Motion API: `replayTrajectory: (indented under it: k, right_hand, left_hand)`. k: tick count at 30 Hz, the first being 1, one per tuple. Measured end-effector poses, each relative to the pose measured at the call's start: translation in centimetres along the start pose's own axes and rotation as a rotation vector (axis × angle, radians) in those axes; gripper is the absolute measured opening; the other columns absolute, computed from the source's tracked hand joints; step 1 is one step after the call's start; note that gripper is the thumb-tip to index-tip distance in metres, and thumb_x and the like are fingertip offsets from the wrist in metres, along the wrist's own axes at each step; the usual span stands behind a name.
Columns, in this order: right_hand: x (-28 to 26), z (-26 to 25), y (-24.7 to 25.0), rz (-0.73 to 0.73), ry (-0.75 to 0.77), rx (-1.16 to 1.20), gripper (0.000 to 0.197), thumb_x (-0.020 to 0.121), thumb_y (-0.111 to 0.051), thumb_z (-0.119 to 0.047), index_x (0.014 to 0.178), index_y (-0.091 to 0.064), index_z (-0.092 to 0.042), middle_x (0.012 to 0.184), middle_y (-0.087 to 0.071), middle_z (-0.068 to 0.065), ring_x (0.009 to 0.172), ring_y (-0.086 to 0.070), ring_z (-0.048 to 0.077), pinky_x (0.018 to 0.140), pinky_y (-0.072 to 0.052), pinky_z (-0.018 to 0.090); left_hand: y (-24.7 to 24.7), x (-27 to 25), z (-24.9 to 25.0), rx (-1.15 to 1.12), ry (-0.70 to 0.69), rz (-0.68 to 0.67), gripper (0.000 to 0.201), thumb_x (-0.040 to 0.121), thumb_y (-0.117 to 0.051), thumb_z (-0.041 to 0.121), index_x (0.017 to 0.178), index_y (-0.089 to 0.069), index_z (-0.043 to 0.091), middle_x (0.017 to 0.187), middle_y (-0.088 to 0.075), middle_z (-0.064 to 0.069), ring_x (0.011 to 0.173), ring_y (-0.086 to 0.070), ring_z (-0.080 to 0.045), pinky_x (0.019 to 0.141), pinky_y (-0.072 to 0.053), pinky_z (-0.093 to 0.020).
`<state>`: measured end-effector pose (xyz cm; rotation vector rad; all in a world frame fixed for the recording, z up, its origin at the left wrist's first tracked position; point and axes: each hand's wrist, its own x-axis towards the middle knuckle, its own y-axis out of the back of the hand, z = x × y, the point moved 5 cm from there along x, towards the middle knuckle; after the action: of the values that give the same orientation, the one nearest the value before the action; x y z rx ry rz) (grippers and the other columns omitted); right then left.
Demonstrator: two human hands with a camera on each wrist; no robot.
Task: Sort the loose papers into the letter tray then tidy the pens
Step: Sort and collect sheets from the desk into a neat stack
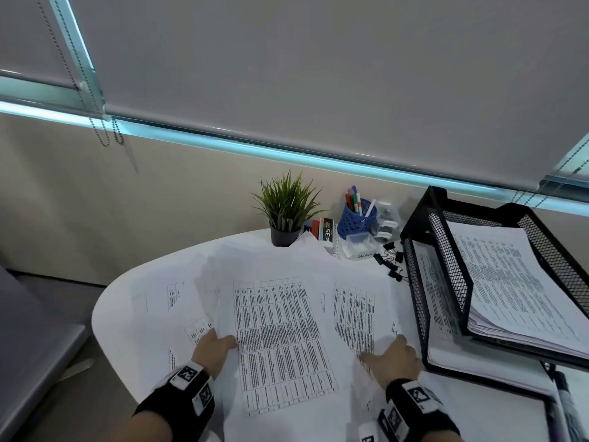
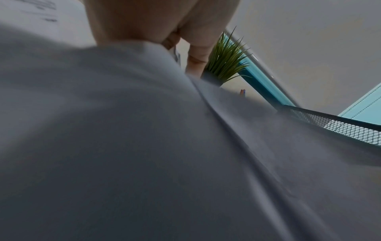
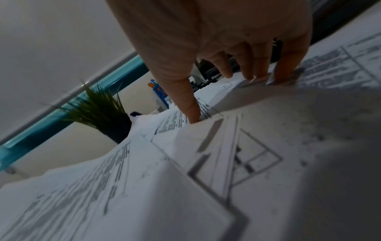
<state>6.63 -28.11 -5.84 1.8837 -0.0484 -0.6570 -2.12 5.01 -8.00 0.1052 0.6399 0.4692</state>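
Note:
Loose printed sheets lie overlapping across the white round table. My left hand holds the left edge of the middle sheet, thumb on top and fingers hidden beneath it. In the left wrist view that paper blocks most of the picture. My right hand rests on the sheets to the right, and its spread fingertips and thumb press down on the paper. The black mesh letter tray stands at the right with a paper stack in its top tier. Pens stand in a blue mesh cup.
A potted plant, small stationery boxes, a clear plastic box and black binder clips crowd the table's far edge by the wall. A dark pen-like object lies at the right edge below the tray.

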Motion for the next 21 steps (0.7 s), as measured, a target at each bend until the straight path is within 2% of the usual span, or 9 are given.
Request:
replayTrajectory:
  k: [2,6,9,10,12,14,16,18,21]
  right_hand:
    - [0.1,-0.2,-0.2,-0.001,0.008,0.079,0.093,0.073,-0.075,-0.032,0.143,-0.021,-0.002,0.141,-0.037,0.021,0.126,-0.041,0.038,0.105,-0.035,0.041]
    - [0.0,-0.8,-0.1,-0.033,0.002,0.337,0.068,0.08,-0.063,-0.003,0.138,-0.029,0.001,0.114,-0.054,0.019,0.092,-0.055,0.03,0.078,-0.048,0.032]
    - [-0.5,-1.2,1.4,0.019,0.102,0.354,0.025,0.085,-0.062,-0.007,0.108,-0.058,0.0,0.108,-0.062,0.007,0.101,-0.054,0.026,0.083,-0.041,0.03]
    - [-1.1,-1.4,2.4,0.05,0.133,0.377,0.022,0.086,-0.063,-0.01,0.106,-0.061,-0.002,0.108,-0.062,0.005,0.107,-0.054,0.027,0.087,-0.04,0.032]
    - [-2.1,-1.7,4.8,0.135,0.169,0.393,0.037,0.089,-0.061,-0.011,0.123,-0.057,0.001,0.12,-0.062,0.015,0.109,-0.056,0.032,0.091,-0.043,0.035]
    - [-3.0,-2.0,7.7,0.206,0.217,0.387,0.031,0.09,-0.059,-0.012,0.119,-0.061,-0.002,0.101,-0.068,0.017,0.083,-0.061,0.03,0.079,-0.05,0.038]
    - [-3.5,-1.9,10.4,0.247,0.267,0.371,0.02,0.089,-0.059,-0.015,0.105,-0.067,-0.006,0.076,-0.066,0.011,0.062,-0.058,0.023,0.059,-0.05,0.032]
    - [-3.8,-1.6,12.9,0.27,0.294,0.379,0.015,0.089,-0.059,-0.016,0.098,-0.068,-0.007,0.068,-0.063,0.009,0.055,-0.055,0.021,0.05,-0.04,0.025]
    - [-4.9,-1.6,16.7,0.329,0.351,0.403,0.012,0.09,-0.058,-0.018,0.086,-0.067,-0.01,0.062,-0.06,0.008,0.049,-0.049,0.019,0.048,-0.038,0.024]
  left_hand:
    - [-0.2,0.1,0.0,0.023,-0.002,-0.018,0.006,0.083,-0.054,-0.001,0.079,-0.052,0.003,0.07,-0.058,-0.014,0.067,-0.055,-0.027,0.068,-0.049,-0.036]
    - [-0.1,0.1,0.2,0.073,-0.004,-0.04,0.005,0.084,-0.055,-0.001,0.084,-0.052,0.003,0.075,-0.059,-0.015,0.076,-0.057,-0.03,0.082,-0.052,-0.046]
    - [-0.1,-0.2,0.6,0.107,-0.02,-0.073,0.016,0.084,-0.055,-0.003,0.099,-0.049,0.0,0.083,-0.058,-0.016,0.079,-0.057,-0.031,0.077,-0.052,-0.044]
    - [-0.1,-0.2,0.6,0.115,-0.019,-0.083,0.02,0.084,-0.055,-0.003,0.103,-0.048,0.0,0.084,-0.058,-0.015,0.079,-0.057,-0.031,0.075,-0.052,-0.042]
    - [-0.2,-0.3,0.7,0.141,-0.02,-0.096,0.026,0.084,-0.055,-0.003,0.108,-0.047,0.001,0.089,-0.058,-0.015,0.085,-0.057,-0.032,0.081,-0.052,-0.045]
    - [-0.1,-0.4,0.8,0.174,-0.033,-0.097,0.032,0.084,-0.056,-0.003,0.114,-0.048,0.0,0.1,-0.06,-0.019,0.094,-0.058,-0.035,0.088,-0.05,-0.048]
    - [-0.1,-0.3,0.8,0.193,-0.046,-0.092,0.037,0.084,-0.056,-0.002,0.12,-0.047,-0.002,0.109,-0.06,-0.023,0.101,-0.058,-0.038,0.092,-0.048,-0.05]
    - [-0.1,-0.3,0.8,0.213,-0.061,-0.102,0.039,0.084,-0.056,-0.002,0.122,-0.047,-0.004,0.106,-0.06,-0.023,0.095,-0.059,-0.036,0.089,-0.05,-0.048]
    - [-0.1,-0.3,0.9,0.226,-0.081,-0.111,0.037,0.085,-0.056,-0.002,0.12,-0.047,-0.004,0.095,-0.061,-0.018,0.083,-0.06,-0.031,0.082,-0.052,-0.044]
